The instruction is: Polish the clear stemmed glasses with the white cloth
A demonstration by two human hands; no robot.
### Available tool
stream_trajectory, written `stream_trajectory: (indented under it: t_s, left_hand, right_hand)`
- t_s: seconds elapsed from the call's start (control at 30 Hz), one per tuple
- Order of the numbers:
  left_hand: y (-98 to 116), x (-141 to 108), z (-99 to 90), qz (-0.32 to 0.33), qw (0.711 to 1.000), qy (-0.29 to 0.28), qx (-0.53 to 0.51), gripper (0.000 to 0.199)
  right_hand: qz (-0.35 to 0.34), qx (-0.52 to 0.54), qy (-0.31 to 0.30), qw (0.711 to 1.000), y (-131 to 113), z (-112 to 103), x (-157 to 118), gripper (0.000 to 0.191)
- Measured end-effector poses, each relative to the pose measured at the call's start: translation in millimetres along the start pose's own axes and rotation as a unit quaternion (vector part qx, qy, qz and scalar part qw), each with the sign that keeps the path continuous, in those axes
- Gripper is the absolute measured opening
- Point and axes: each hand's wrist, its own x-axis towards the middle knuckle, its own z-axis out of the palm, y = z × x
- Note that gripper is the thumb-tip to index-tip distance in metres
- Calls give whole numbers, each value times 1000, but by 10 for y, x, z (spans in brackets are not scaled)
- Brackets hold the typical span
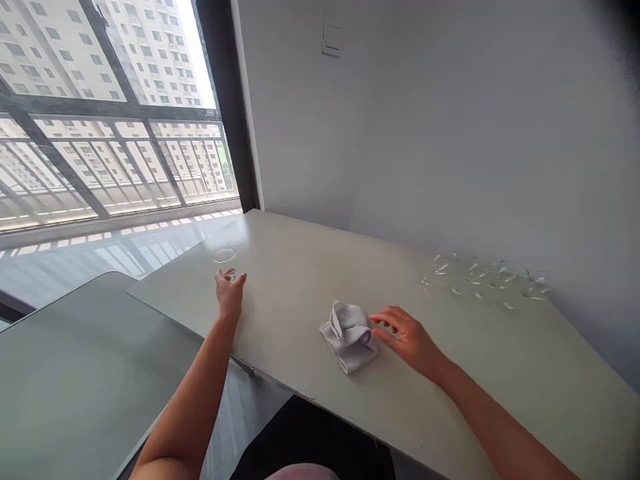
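Observation:
At the left end of the table, my left hand (230, 293) has its thumb and fingers curled around the lower part of a clear drinking glass (229, 273). The glass's thin round rim shows beyond the fingers; its see-through body is hard to make out. Near the middle lies a crumpled, pale grey-white cloth (351, 340), partly folded over itself. My right hand (406, 339) hovers at the cloth's right edge, fingers bent and apart from the thumb, with nothing held. Whether its fingertips touch the cloth I cannot tell.
Several clear glasses (480, 273) stand grouped at the right back of the pale table (300, 260), close to the wall. A second glass-topped surface (90, 347) adjoins at lower left. A large window (110, 107) is behind on the left, and a switch (332, 37) is on the wall.

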Motion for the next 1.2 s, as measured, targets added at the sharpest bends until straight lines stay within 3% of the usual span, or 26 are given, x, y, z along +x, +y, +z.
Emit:
stream_trajectory:
  t_s: [0.1,0.2,0.27,0.33,0.4,0.47,0.57,0.63,0.73,0.83,0.97,1.03,1.2]
  left_hand:
    - [-39,92,31,-8,999,-41,12,65]
    - [-51,130,49,4,998,-59,24,47]
    - [-25,97,82,20,996,-81,34,40]
    - [35,2,154,42,991,-118,42,36]
    - [123,-153,271,65,982,-170,44,31]
    - [228,-350,415,130,962,-230,69,24]
    - [380,-669,639,301,891,-295,166,14]
    - [455,-865,777,392,835,-315,222,12]
    - [521,-1106,965,466,782,-335,243,11]
    - [550,-1261,1115,527,745,-346,221,12]
    - [567,-1323,1217,576,717,-342,193,13]
    - [571,-1328,1225,597,702,-340,186,14]
    - [583,-1396,1198,657,644,-334,206,18]
  right_hand:
    - [-87,-41,-45,994,-255,285,68,31]
    - [-96,-51,-51,993,-244,482,137,22]
    - [-60,-1,-33,998,-170,538,184,16]
    - [39,132,13,990,-92,524,229,13]
    - [147,269,71,949,-31,437,264,20]
    - [231,386,126,884,-3,295,277,24]
    - [302,514,204,776,-61,65,244,24]
    - [315,563,245,723,-172,-39,207,21]
    - [279,599,295,691,-388,-84,177,15]
    - [218,609,269,713,-536,-55,166,16]
    - [188,538,154,807,-530,-19,83,29]
    - [186,501,118,837,-478,-7,33,36]
    - [211,453,93,861,-340,134,16,35]
